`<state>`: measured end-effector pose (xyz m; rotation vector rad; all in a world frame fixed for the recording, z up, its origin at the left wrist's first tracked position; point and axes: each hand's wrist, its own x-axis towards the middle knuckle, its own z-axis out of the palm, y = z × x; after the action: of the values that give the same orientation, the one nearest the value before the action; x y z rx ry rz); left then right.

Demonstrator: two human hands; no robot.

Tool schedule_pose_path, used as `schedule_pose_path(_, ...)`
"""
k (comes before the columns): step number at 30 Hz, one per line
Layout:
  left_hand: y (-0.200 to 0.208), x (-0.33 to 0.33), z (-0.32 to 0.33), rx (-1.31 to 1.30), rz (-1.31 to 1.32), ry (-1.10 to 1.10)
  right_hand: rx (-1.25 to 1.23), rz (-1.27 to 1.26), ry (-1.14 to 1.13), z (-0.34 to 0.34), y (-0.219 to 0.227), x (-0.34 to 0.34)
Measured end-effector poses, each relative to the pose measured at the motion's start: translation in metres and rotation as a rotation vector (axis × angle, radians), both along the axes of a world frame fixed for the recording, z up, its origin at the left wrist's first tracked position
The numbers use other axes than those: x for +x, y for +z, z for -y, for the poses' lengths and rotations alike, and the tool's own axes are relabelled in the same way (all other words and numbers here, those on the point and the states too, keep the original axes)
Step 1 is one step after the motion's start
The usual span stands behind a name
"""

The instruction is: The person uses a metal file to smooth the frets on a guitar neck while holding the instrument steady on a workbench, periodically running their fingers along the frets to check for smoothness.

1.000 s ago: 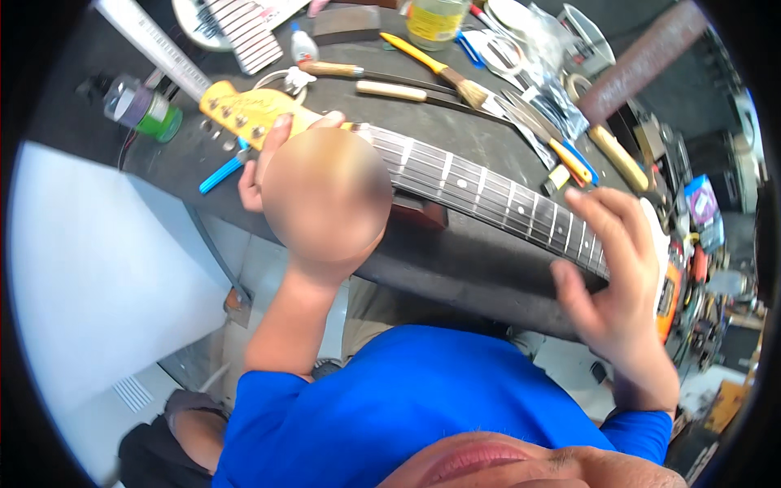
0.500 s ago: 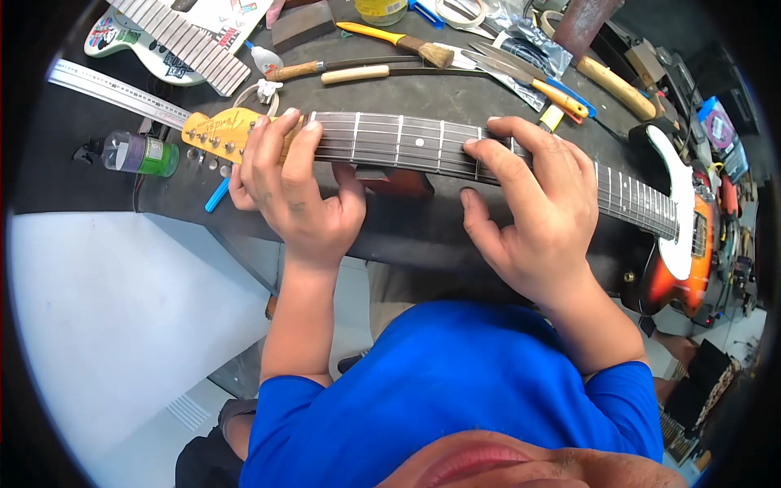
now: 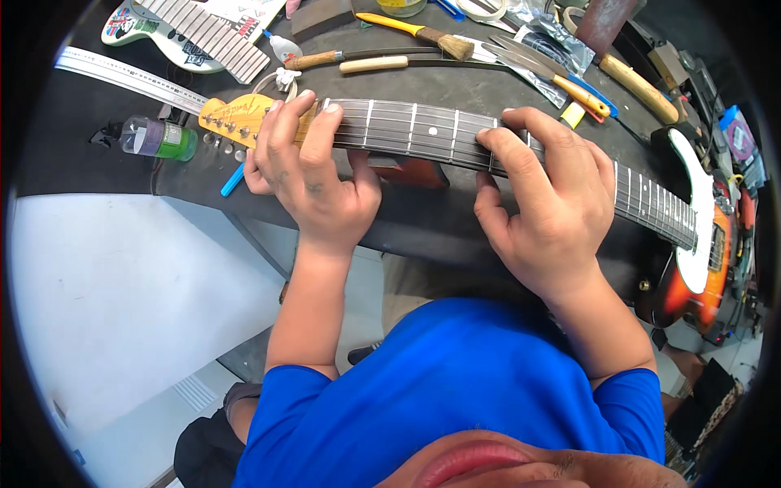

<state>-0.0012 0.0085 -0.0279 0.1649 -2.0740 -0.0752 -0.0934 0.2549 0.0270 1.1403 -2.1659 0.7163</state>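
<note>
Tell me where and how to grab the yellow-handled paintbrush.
Pinch the paintbrush across the middle of its slim yellow handle, thumb and fingers on opposite long sides, coming from above. It lies flat on the workbench, bristles toward the right; wooden-handled tools nearer the person and a jar beyond would likely hinder a low approach.

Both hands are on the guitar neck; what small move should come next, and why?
Perhaps press down gently with the right hand: its fingers reach over the neck, while the left hand curls over it near the headstock, seemingly well placed to steady it.
</note>
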Motion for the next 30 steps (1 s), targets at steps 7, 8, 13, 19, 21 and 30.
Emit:
schedule_pose_path(7,0.0017,0.0008,0.0027,-0.054,0.031,0.013,-0.001,-0.035,-0.031,0.0043,0.0022,-0.0005)
schedule_pose_path(8,0.0017,0.0008,0.0034,-0.077,0.036,0.014,-0.004,-0.042,-0.033,0.0041,0.0021,-0.0011)
schedule_pose_path(13,0.0014,-0.0005,-0.0002,-0.025,0.01,-0.003,-0.004,-0.065,-0.04,0.0048,-0.0018,-0.0019)
schedule_pose_path(19,0.0041,-0.0011,-0.0024,-0.033,0.034,0.016,0.036,-0.021,-0.06,0.004,0.0012,0.0018)
schedule_pose_path(21,0.004,-0.001,-0.0021,-0.059,0.055,0.039,0.049,-0.024,-0.066,0.0039,0.0012,0.0014)
schedule_pose_path(30,0.0032,-0.0031,-0.0033,-0.047,0.04,0.035,0.017,-0.046,-0.103,0.0074,-0.0011,0.0024)
